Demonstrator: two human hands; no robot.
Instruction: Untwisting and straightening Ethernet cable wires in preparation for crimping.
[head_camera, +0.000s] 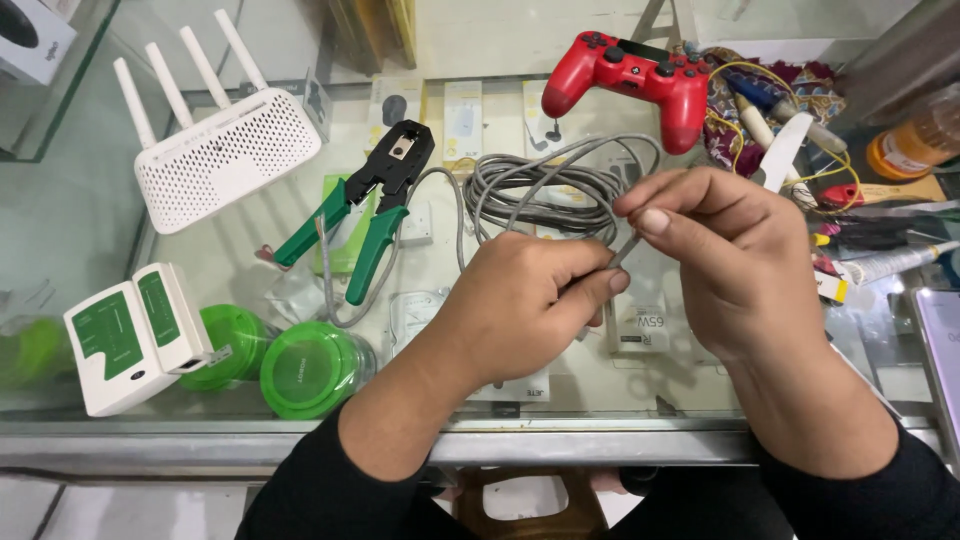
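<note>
I look down on a glass desk (60, 230) and I see both hands over its front part. The left hand (525, 305) is curled closed, and its grip holds the end part of a grey cable (622, 250) between the thumb and the bent fingers. The right hand (715, 255) is just beside it, touching the same cable a little higher; its thumb and forefinger are pinched closed on the thin grey end. The two hands are almost in contact with each other.

The cable goes from the hands back to a loose grey coil (545, 190) that lies on the desk just behind the hands. One strand leaves the coil to the left and passes under a crimping tool (365, 205) with green handles and a black head, which lies tilted, with the handles pointing to the front left.

At the far left stands a white router (225, 155) with four antennas. Near the front left edge there is a white and green cable tester (130, 335), and beside it two round green spools (310, 368). Behind the coil lies a red game controller (630, 75). On the right side I see a crowded heap of small tools and tubes; I cannot identify them one by one.
</note>
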